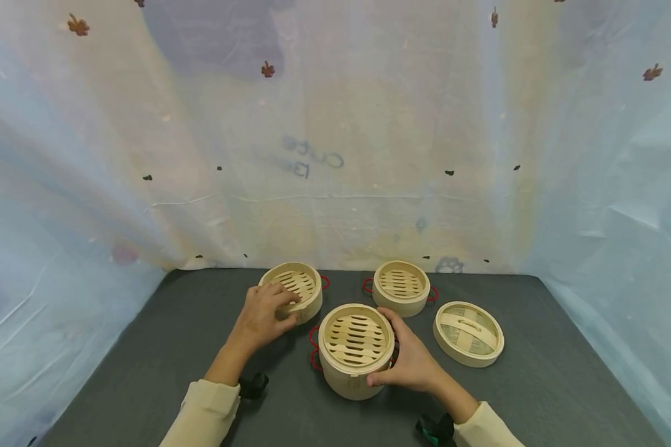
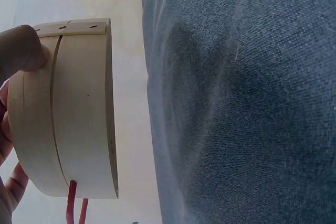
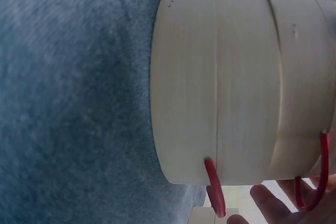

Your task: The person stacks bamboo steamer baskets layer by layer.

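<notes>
Holding the left basket (image 1: 301,282) just above the counter (image 1: 565,354), pinched by your left hand (image 1: 264,312), you curl your right hand (image 1: 412,360) round the nearer stack (image 1: 352,351) standing there, seemingly to keep it steady.

1. In the head view, the curtain (image 1: 380,124) is softly lit.
2. In the left wrist view, a soft shadow (image 2: 191,87) is cast mid-frame on the cloth (image 2: 283,129).
3. The right wrist view is blurred at left.

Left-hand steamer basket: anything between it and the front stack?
Nothing visible stands between the steamer basket in the left hand and the front stack; only their own red loops jut out there.
</notes>
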Motion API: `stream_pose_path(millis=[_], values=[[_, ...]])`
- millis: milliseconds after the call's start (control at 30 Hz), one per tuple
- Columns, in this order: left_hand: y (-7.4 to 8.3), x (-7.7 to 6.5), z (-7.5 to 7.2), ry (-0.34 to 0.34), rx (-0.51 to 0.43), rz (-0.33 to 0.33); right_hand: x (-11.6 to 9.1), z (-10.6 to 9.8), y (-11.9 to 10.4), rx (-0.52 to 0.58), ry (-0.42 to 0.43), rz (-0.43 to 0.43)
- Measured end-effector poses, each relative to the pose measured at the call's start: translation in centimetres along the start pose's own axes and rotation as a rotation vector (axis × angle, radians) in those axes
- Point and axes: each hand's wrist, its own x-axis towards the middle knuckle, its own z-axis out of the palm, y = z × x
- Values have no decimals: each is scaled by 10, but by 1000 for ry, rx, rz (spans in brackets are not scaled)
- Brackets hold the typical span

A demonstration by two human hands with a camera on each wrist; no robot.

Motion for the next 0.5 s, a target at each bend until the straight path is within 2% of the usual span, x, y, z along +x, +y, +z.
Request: stream_pose_path(millis=[200, 500], values=[[-2, 0, 1, 32, -9, 18, 1, -1, 0, -133, 33, -40], [0, 3, -3, 21, -41, 14, 3, -2, 2, -130, 38, -29]])
